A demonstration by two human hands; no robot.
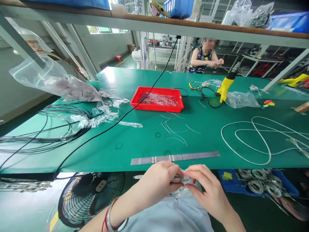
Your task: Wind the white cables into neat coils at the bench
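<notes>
Just below the table's front edge, over my lap, my left hand (160,180) is closed around a pale coiled cable (178,179). The fingers of my right hand (207,188) are bent in against the coil's right side, gripping it. Much of the coil is hidden by the hands, and its details are small and blurred. A whitish plug-like end (138,177) sticks out to the left, behind my left hand. Beyond both hands a metal ruler (193,156) with pale tape marks lies along the front of the table.
A red tray (158,109) of short white ties stands mid-table, with loose ties (177,139) before it. Black cables (79,135) and plastic wrap (96,120) lie left. A yellow heat gun (225,87) and white cable (267,151) are right. A floor fan (93,199) stands below. A person (205,58) works behind.
</notes>
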